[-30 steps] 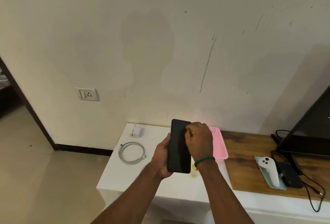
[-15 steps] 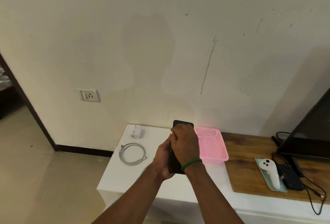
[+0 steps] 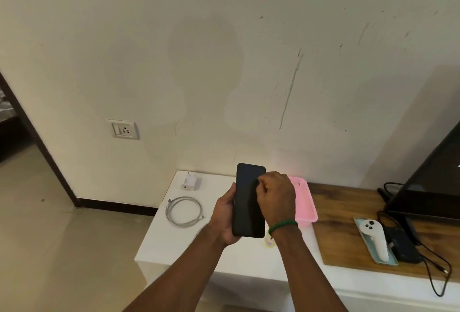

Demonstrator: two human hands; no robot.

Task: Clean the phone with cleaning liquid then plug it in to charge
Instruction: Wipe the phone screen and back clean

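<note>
a white table (image 3: 159, 254) carries a white charger block (image 3: 189, 182) and a coiled white cable (image 3: 184, 211), both left of the left hand (image 3: 225, 219). a pink basket (image 3: 305, 206) sits just right of the right hand (image 3: 276, 198), beside a wooden board (image 3: 348, 212).

Colours: mostly white and cream, with black, pink and green accents.
Glossy black slab phone (image 3: 249, 199); pink slotted plastic basket (image 3: 305, 202); green beaded wristband (image 3: 282, 226); white coiled cable (image 3: 184, 211); white charger block (image 3: 189, 182); white bench (image 3: 159, 249) with brown woodgrain board (image 3: 343, 212); cream wall (image 3: 199, 62), green streak.
</note>
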